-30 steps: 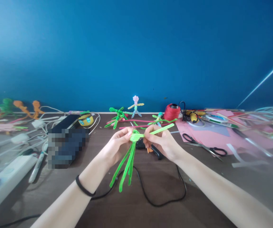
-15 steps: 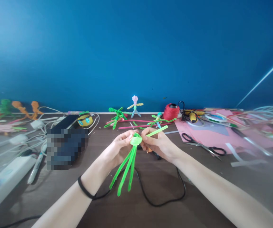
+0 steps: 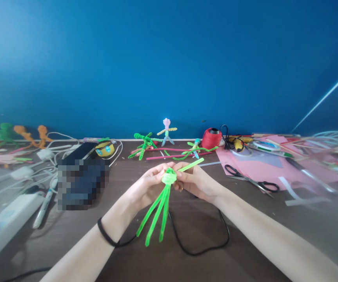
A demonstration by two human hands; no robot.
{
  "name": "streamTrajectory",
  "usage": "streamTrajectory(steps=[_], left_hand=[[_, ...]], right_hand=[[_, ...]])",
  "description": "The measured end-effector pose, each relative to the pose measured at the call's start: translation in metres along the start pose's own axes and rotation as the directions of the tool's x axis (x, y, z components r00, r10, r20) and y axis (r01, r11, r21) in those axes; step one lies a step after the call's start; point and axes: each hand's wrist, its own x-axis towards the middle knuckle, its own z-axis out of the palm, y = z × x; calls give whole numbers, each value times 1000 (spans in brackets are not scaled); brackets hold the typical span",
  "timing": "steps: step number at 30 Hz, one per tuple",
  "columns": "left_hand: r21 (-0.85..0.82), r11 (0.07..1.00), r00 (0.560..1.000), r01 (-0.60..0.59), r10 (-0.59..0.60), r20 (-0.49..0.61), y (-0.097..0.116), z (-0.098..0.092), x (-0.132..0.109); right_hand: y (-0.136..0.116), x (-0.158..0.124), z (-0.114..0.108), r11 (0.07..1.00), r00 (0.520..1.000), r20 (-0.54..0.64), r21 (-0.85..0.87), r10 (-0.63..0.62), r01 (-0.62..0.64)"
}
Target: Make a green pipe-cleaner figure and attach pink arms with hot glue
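Between my two hands is a bundle of bright green pipe cleaners [image 3: 169,178], wound into a rounded knot at the top. Several straight strands hang down from the knot toward me. My left hand [image 3: 152,182] pinches the knot from the left, thumb on its side. From the right, my right hand [image 3: 193,181] is closed on the knot's edge and on a lighter yellow-green pipe cleaner end [image 3: 194,164] that sticks out up and to the right. Fingers hide the back of the knot.
Pipe cleaner figures, one green [image 3: 143,145] and one pastel [image 3: 166,131], stand by the blue wall. Right are a red thread spool [image 3: 211,138], scissors [image 3: 253,180] and pink paper [image 3: 263,166]. Left lie a marker [image 3: 44,205], cables and a white power strip [image 3: 11,223]. A black cord [image 3: 198,253] curves in front.
Both hands and the green bundle have shifted slightly down. My right hand has closed in nearer the knot, and the loose end reaches a little less far right.
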Motion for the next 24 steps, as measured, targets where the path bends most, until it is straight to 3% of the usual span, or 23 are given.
streamTrajectory(steps=[12, 24], left_hand=[[-47, 999, 999, 9, -7, 45, -2, -3, 1], [115, 993, 1000, 0, -1, 8, 8, -7, -2]], right_hand=[[0, -2, 1, 999, 997, 62, 9, 50, -50], [3, 1, 2, 998, 999, 11, 46, -42, 41]])
